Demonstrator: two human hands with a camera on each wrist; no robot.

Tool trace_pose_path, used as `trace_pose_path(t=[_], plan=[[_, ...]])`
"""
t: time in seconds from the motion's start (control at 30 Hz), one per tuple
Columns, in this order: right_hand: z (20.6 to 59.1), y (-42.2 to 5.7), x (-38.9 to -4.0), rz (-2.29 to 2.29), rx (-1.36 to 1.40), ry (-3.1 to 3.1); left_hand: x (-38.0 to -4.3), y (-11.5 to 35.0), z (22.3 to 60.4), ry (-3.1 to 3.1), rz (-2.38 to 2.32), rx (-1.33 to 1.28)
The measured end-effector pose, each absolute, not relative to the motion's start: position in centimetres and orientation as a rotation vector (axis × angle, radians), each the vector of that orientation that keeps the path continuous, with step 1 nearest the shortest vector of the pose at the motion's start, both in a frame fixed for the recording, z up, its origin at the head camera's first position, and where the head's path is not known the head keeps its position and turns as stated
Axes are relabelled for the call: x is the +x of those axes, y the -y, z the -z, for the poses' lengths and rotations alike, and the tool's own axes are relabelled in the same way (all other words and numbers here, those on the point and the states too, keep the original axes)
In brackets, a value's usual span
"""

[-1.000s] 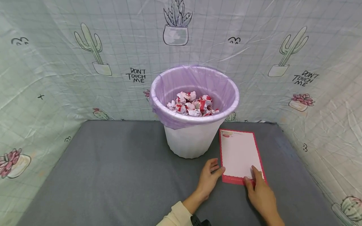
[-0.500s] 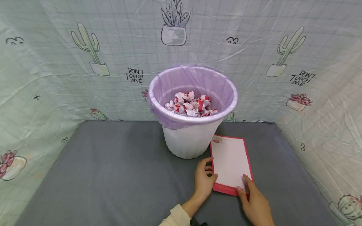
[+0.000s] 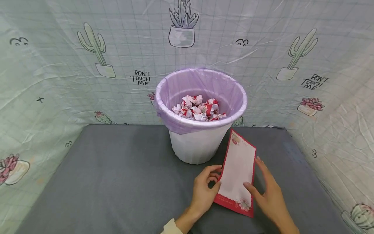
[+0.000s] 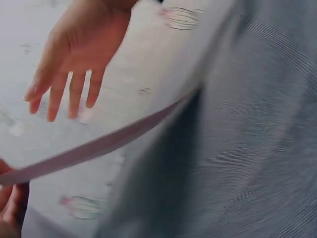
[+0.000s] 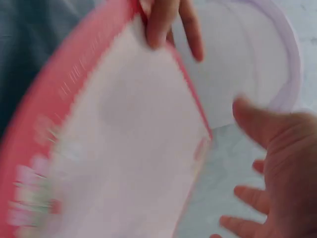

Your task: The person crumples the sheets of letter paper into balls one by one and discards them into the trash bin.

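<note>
A sheet of paper [image 3: 238,169] with a red border and small flower prints is tilted up off the grey table, its right side raised. My left hand [image 3: 203,191] pinches its left edge between thumb and fingers. In the left wrist view the sheet [image 4: 99,148] shows nearly edge-on. Beside the right edge, my right hand [image 3: 270,195] has its fingers spread, and the right wrist view shows this hand [image 5: 287,168] apart from the sheet [image 5: 133,129]. Behind the sheet stands a white bin [image 3: 195,146] with a purple liner, holding several crumpled red and white paper balls [image 3: 200,107].
The grey table [image 3: 117,182] extends left of the bin and hands. A pale curtain [image 3: 216,19] printed with cacti and lettering hangs behind the table and along both sides.
The sheet lay flat with both hands at its edges. It slid toward me and left, then was lifted and tilted. The left hand took hold of it; the right hand came away, fingers spreading.
</note>
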State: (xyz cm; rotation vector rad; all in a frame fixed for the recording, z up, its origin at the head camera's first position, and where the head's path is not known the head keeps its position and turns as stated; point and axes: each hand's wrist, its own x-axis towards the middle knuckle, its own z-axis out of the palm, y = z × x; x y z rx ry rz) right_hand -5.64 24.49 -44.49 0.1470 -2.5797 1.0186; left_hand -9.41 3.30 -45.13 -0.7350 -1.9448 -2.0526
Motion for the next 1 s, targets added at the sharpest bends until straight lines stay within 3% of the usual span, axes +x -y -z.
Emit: trace_pose_path(t=[0.2,0.43,0.7,1.0], plan=[[42.7,-23.1,-7.6,-1.143,0.539,2.480,-9.3,-1.1,41.9,1.717,2.093,-1.081],[41.9,-19.1,-8.0,-1.215,0.938,2.330,-9.7,0.4,41.1,1.619,2.197,-1.188],[40.8,-16.5,-7.5,-1.330,1.096,2.192,-10.0,0.8,42.2,1.662,2.068,-1.383],[44.8,-16.6,-8.3,-1.258,1.105,2.121,-9.2,1.3,39.8,1.783,1.626,-1.303]])
